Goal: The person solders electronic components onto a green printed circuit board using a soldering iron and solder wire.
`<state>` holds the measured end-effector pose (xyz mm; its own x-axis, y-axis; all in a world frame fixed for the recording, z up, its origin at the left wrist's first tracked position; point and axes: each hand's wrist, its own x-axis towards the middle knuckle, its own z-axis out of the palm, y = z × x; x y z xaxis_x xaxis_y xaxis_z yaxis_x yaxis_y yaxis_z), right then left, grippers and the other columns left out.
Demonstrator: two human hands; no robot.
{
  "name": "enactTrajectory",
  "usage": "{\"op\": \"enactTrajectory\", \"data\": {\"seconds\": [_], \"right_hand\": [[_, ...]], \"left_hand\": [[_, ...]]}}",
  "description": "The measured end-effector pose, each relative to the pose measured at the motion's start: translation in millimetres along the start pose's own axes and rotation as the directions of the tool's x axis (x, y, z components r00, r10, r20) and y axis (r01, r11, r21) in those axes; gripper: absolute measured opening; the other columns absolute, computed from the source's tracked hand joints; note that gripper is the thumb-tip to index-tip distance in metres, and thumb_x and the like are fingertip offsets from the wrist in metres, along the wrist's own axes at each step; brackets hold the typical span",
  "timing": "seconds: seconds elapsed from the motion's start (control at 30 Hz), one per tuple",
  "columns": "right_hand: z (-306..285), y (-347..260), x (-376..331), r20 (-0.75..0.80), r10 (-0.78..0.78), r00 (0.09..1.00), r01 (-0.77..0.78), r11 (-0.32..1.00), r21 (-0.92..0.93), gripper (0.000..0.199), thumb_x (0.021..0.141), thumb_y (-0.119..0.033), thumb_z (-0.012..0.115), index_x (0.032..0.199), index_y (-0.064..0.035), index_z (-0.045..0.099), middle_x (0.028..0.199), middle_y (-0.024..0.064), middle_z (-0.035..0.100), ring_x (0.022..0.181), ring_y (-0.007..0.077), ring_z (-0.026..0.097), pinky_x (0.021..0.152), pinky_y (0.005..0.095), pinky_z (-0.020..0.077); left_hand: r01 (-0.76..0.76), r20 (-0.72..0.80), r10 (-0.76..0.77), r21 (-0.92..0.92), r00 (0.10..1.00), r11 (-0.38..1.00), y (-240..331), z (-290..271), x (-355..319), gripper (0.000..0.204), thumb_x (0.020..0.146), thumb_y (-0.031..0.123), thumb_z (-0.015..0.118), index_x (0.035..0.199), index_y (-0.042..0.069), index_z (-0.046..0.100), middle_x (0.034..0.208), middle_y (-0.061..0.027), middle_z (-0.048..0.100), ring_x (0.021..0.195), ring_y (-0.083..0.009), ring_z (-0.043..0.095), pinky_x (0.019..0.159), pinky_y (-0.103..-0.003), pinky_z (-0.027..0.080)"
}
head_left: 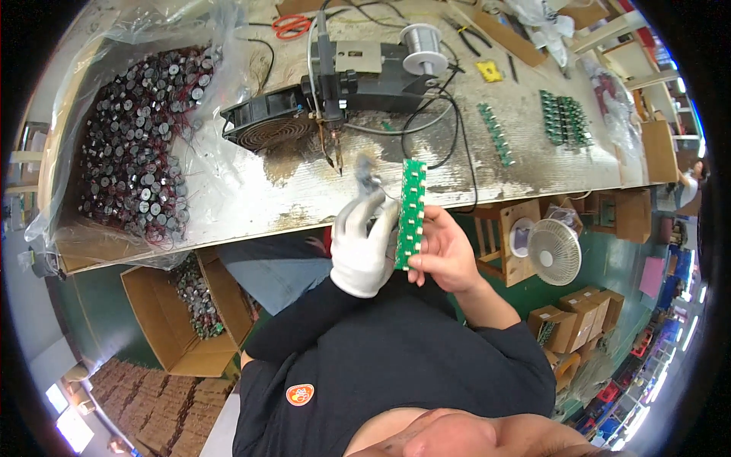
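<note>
The green circuit board strip (412,213) stands upright at the near edge of the worktop (251,190), held between both hands. The bare right hand (445,251) is closed on the strip's lower right edge, thumb and fingers pinching it. The left hand (364,247), in a white glove, is just left of the strip, its fingers pinching a small blurred part (365,177) beside the strip's upper end. Beyond the strip, a soldering fixture (358,76) sits on the worktop, with a black fan (263,122) lying to its left and a solder spool (421,47) on top of it. Far left of the strip, a clear plastic bag (141,137) holds a heap of small round metal parts. To the strip's right, more green board strips (565,118) lie on the worktop. Below the worktop, left of the strip, an open cardboard box (190,312) holds more round parts
</note>
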<state>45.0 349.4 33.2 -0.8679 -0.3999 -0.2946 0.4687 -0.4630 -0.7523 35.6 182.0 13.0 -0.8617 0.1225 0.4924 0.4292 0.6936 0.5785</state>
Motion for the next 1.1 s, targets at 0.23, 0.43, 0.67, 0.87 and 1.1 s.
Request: {"op": "enactTrajectory", "data": {"seconds": [0.23, 0.43, 0.67, 0.87, 1.1], "right_hand": [[-22, -17, -15, -0.109, -0.568, 0.816, 0.513, 0.797, -0.319, 0.035, 0.088, -0.003, 0.059, 0.121, -0.0002, 0.049, 0.093, 0.0052, 0.057, 0.078, 0.0109, 0.055, 0.071, 0.0242, 0.0462], [-48, -47, 11, -0.081, -0.474, 0.877, 0.481, 0.872, 0.092, 0.014, 0.094, -0.012, 0.054, 0.101, -0.0022, 0.062, 0.088, 0.0025, 0.063, 0.076, 0.0116, 0.06, 0.072, 0.0274, 0.0505], [-53, -46, 36, -0.057, -0.377, 0.924, 0.381, 0.921, 0.084, 0.011, 0.091, -0.012, 0.061, 0.089, -0.0017, 0.061, 0.076, 0.0052, 0.062, 0.066, 0.0109, 0.06, 0.057, 0.0245, 0.0504], [-75, -50, 71, 0.059, -0.166, 0.984, 0.13, 0.911, 0.392, 0.016, 0.093, -0.018, 0.057, 0.084, -0.0044, 0.058, 0.072, 0.004, 0.059, 0.06, 0.0127, 0.056, 0.056, 0.0232, 0.0471], [-87, -44, 100, 0.059, -0.167, 0.984, 0.131, 0.913, 0.387, 0.025, 0.094, -0.036, 0.055, 0.089, -0.0116, 0.061, 0.075, -0.0038, 0.057, 0.059, 0.0061, 0.048, 0.052, 0.0214, 0.0364]], "left_hand": [[0.193, 0.096, -0.169, -0.547, 0.981, 0.815, 33, 18, 23, 0.019, 0.08, 0.007, 0.068, 0.099, 0.003, 0.065, 0.085, -0.0097, 0.066, 0.076, -0.0235, 0.063, 0.068, -0.031, 0.048], [0.509, 0.479, -0.187, -0.737, 0.858, 0.445, 48, 10, 42, 0.026, 0.087, 0.011, 0.065, 0.111, 0.002, 0.062, 0.1, -0.003, 0.065, 0.09, -0.0093, 0.058, 0.077, -0.024, 0.046], [0.489, 0.376, -0.335, -0.786, 0.864, 0.378, 36, 43, 54, 0.029, 0.084, 0.01, 0.069, 0.11, 0.001, 0.059, 0.1, -0.0075, 0.065, 0.089, -0.0125, 0.06, 0.078, -0.025, 0.047], [0.607, 0.608, -0.328, -0.786, 0.723, -0.121, 15, 59, 77, 0.022, 0.088, 0.008, 0.058, 0.107, -0.001, 0.061, 0.095, -0.0091, 0.066, 0.084, -0.018, 0.063, 0.076, -0.029, 0.05], [0.542, 0.461, -0.537, -0.84, 0.706, -0.009, 15, 80, 97, 0.02, 0.085, 0.003, 0.059, 0.103, -0.003, 0.062, 0.095, -0.0096, 0.066, 0.084, -0.0201, 0.064, 0.075, -0.032, 0.053]]}}
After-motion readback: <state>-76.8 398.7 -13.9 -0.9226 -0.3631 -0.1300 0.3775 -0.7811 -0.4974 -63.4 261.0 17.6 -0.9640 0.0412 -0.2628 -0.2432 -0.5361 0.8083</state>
